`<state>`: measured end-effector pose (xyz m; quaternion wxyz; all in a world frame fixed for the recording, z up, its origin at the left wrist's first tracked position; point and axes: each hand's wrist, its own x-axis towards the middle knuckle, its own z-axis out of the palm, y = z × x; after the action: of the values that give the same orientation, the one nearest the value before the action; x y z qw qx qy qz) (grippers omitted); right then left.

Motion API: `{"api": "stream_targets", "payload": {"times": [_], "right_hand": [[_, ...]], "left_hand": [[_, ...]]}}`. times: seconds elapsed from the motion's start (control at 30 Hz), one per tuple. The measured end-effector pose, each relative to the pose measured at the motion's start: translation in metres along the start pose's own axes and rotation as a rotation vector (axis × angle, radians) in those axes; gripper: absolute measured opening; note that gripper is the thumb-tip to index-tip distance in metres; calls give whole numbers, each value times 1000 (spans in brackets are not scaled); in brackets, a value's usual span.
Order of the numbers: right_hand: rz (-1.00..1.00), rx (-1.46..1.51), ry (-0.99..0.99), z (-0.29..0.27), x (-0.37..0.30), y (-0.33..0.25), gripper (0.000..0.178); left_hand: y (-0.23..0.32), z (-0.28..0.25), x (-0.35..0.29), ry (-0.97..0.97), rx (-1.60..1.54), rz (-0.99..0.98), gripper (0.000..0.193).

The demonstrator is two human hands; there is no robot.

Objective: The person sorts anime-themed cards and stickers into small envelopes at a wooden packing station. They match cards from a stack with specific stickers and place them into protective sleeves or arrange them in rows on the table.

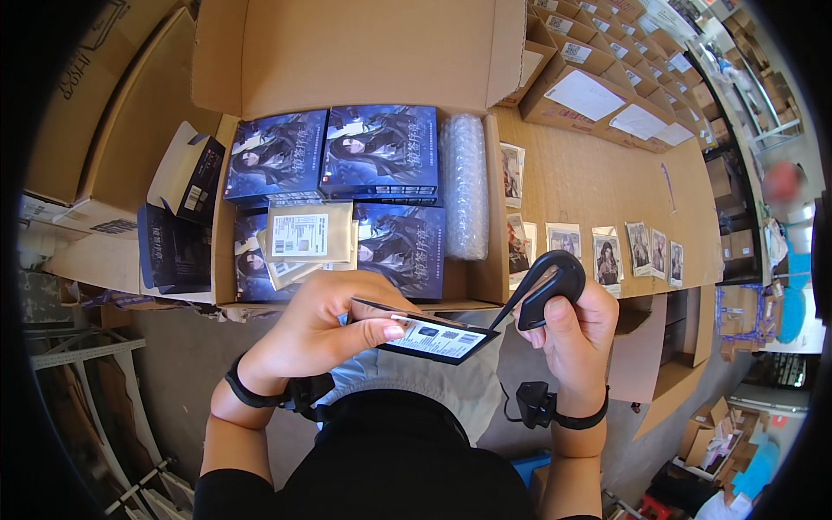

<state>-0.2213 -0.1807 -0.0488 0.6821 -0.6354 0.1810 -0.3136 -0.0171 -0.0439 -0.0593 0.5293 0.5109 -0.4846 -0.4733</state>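
Hands hold a box and a scanner over an open carton.

The left hand (325, 325) grips a flat dark box (429, 336) by its left end, thumb on its white label; the box reaches right, just short of the right hand (568, 338), which is clenched round a black scanner (546, 286). Beyond lies the carton (227, 165) of blue boxes (379, 152), with cards (607, 256) far right.
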Motion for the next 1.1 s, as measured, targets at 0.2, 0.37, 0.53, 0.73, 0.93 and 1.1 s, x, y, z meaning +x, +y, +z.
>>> {"api": "stream_targets", "payload": {"times": [0.2, 0.37, 0.53, 0.73, 0.93, 1.1], "right_hand": [[15, -23, -19, 1, 0, -1, 18], [-19, 106, 56, 7, 2, -4, 19], [8, 39, 42, 10, 2, -5, 20], [-2, -35, -9, 12, 5, -3, 22], [23, -39, -19, 12, 4, -1, 20], [17, -8, -25, 11, 4, 0, 19]], "left_hand": [[0, -1, -1, 32, 2, 12, 19], [0, -1, -1, 13, -11, -8, 19], [-2, 0, -1, -9, 3, 6, 19], [-2, -1, -3, -28, 24, -6, 18], [-1, -1, -3, -26, 10, -9, 18], [2, 2, -1, 42, -37, -72, 19]]}}
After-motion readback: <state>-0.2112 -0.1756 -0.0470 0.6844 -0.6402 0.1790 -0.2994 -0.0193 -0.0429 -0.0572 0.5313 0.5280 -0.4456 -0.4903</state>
